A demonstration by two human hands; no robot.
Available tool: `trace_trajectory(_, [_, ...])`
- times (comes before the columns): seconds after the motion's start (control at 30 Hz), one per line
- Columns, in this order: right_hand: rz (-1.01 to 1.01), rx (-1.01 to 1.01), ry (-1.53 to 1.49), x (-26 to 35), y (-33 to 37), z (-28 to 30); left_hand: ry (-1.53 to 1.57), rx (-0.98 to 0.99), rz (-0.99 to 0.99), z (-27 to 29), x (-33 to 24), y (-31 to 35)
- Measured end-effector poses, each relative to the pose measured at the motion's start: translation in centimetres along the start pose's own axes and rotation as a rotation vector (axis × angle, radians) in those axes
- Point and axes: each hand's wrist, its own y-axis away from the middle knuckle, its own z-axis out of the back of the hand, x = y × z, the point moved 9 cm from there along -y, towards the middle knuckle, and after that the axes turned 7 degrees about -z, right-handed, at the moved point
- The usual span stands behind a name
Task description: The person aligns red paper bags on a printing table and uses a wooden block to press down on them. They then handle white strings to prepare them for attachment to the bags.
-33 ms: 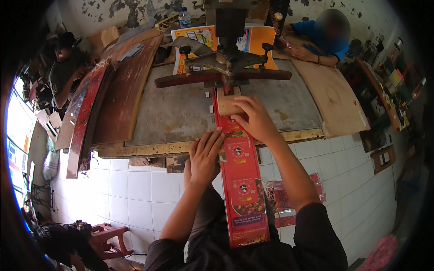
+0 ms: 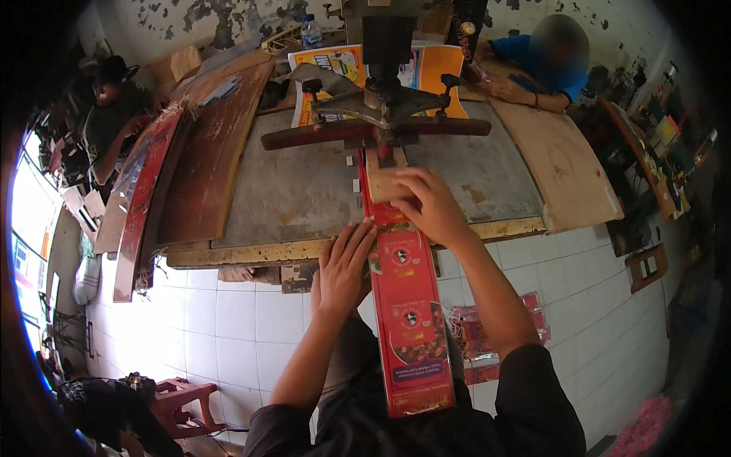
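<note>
A long red printed strip [image 2: 408, 305], looking like flat packaging film or card, runs from under the press head to my lap. My left hand [image 2: 346, 255] lies with fingers stretched along the strip's left edge at the table front. My right hand [image 2: 432, 204] grips a small tan wooden block [image 2: 387, 187] on the strip, just in front of the press. Above them is a dark metal press [image 2: 388, 103] with a wide crossbar and knobs. Its lower tip comes down close behind the block.
The grey-topped table [image 2: 282, 186] carries wooden boards [image 2: 213, 164] at left and a tan board [image 2: 560, 167] at right. Colourful printed sheets [image 2: 442, 68] lie behind the press. A person in blue [image 2: 560, 65] works at the back right. Red packs [image 2: 495, 331] lie on the tiled floor.
The wooden block and my right hand have shifted slightly toward me, and the block sits a little tilted. My left hand and the strip look unmoved.
</note>
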Motion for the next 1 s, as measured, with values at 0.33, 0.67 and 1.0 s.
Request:
trace_trajectory(0.33, [-0.255, 0.085, 0.118, -4.0, 10.5, 13.8, -0.195, -0.182, 0.179, 5.7, 8.1, 9.0])
trace_trajectory(0.67, [-0.452, -0.253, 0.501, -30.5, 8.1, 24.9, -0.268, -0.406, 0.154, 3.3, 9.8, 10.5])
trace_trajectory(1.0, [-0.625, -0.381, 0.682, -39.2, 5.6, 26.1, -0.400, -0.494, 0.148, 1.5, 11.2, 10.8])
